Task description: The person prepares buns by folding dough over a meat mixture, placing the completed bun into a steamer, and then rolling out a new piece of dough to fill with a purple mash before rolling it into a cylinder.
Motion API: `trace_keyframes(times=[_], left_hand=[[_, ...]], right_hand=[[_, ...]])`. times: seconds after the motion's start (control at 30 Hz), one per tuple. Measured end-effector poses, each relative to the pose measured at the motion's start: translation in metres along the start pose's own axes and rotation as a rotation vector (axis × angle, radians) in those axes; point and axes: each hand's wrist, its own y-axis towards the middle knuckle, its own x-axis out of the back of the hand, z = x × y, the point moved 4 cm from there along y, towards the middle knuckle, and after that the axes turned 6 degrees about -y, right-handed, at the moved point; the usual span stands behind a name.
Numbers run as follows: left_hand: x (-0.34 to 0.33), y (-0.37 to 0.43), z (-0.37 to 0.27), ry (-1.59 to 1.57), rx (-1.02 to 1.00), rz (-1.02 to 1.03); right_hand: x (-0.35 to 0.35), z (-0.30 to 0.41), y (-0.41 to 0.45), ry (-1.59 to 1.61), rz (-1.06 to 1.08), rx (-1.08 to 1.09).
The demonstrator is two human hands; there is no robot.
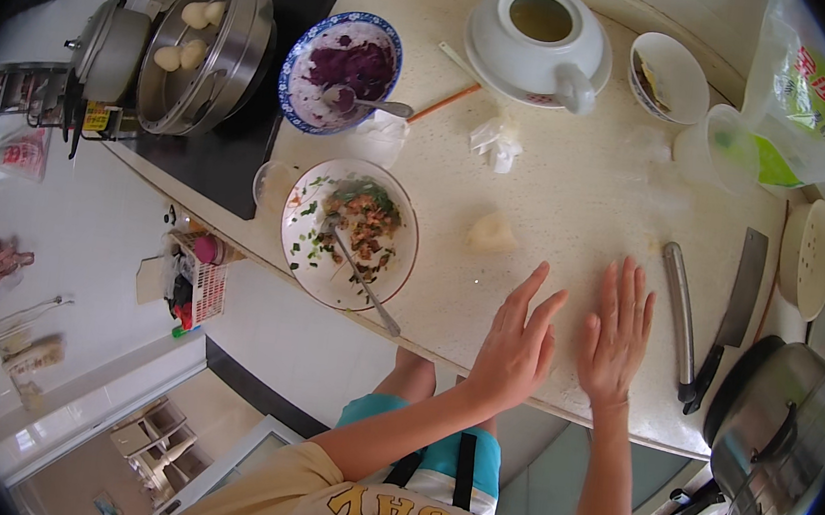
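My left hand (516, 347) hovers over the front of the counter, fingers apart, with nothing in it. To its right my right hand (614, 331) is held palm down with the fingers extended; I cannot tell whether it touches the surface. A small lump of pale dough (492, 233) sits on the counter beyond my left hand. Left of the dough stands a white bowl (300, 246) with a chopped filling of greens and a metal spoon (368, 283). Right of my right hand lie a metal rod with a dark end (679, 308) and a cleaver (744, 292).
A blue-rimmed bowl (290, 94) of purple mash stands behind the filling. At the left, a steamer pot (242, 51) with dough pieces sits on a black cooktop (246, 187). A white teapot (524, 58), small bowl (692, 76), plastic cup (722, 147) and flour bag (806, 95) line the back.
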Motion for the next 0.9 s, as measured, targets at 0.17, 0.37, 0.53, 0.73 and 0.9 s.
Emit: trace_keyframes(times=[0.17, 0.37, 0.53, 0.73, 0.9], left_hand=[[0.003, 0.007, 0.0, -0.018, -0.029, -0.048], [0.004, 0.017, 0.002, -0.039, -0.029, -0.095], [0.005, 0.012, -0.002, -0.044, -0.017, -0.074], [0.001, 0.006, 0.003, -0.078, -0.007, -0.055], [0.001, 0.011, 0.0, -0.087, -0.012, -0.054]], right_hand=[[0.008, 0.013, 0.089, 0.087, -0.076, 0.097], [-0.004, 0.011, 0.063, 0.013, -0.033, 0.095], [0.0, 0.007, -0.038, 0.028, 0.086, -0.043], [0.009, 0.01, -0.004, 0.051, 0.144, -0.04], [0.003, 0.012, 0.096, 0.051, 0.027, 0.13]])
